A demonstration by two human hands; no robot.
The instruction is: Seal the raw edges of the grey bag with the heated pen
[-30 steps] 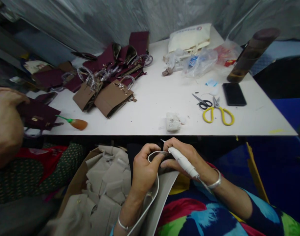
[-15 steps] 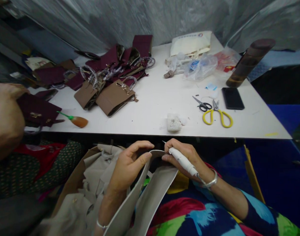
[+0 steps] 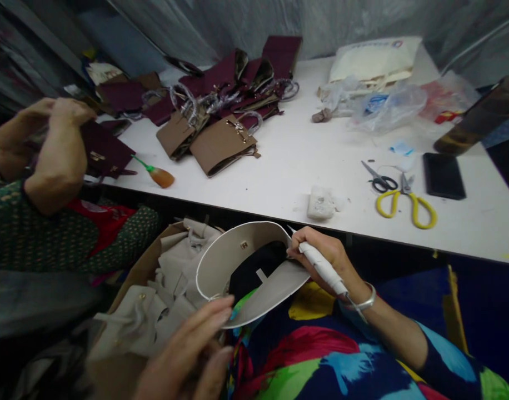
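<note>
In my right hand (image 3: 321, 255) is a slim pointed tool (image 3: 321, 268) wrapped in white; its thin tip sticks out past my forefinger. The same hand pinches the far right rim of a pale grey bag piece (image 3: 221, 255), which bows open into a wide loop. Inside it show a dark lining, a small white tag and a little metal fitting. My left hand (image 3: 188, 350), blurred by motion, lies at the near left rim with fingers stretched and apart. I cannot tell whether its fingertips touch the rim.
A box (image 3: 141, 272) of pale grey bags stands at left. On the table lie maroon and brown bags (image 3: 221, 147), a glue bottle (image 3: 160, 176), a white block (image 3: 321, 203), yellow-handled scissors (image 3: 417, 211), black scissors (image 3: 383, 182) and a phone (image 3: 444, 175). A co-worker's arms (image 3: 63, 150) handle a maroon bag.
My left hand has let go of the far rim and come down toward me, and the bag piece has spread open. My right hand keeps the tool and its pinch. The view has swung left.
</note>
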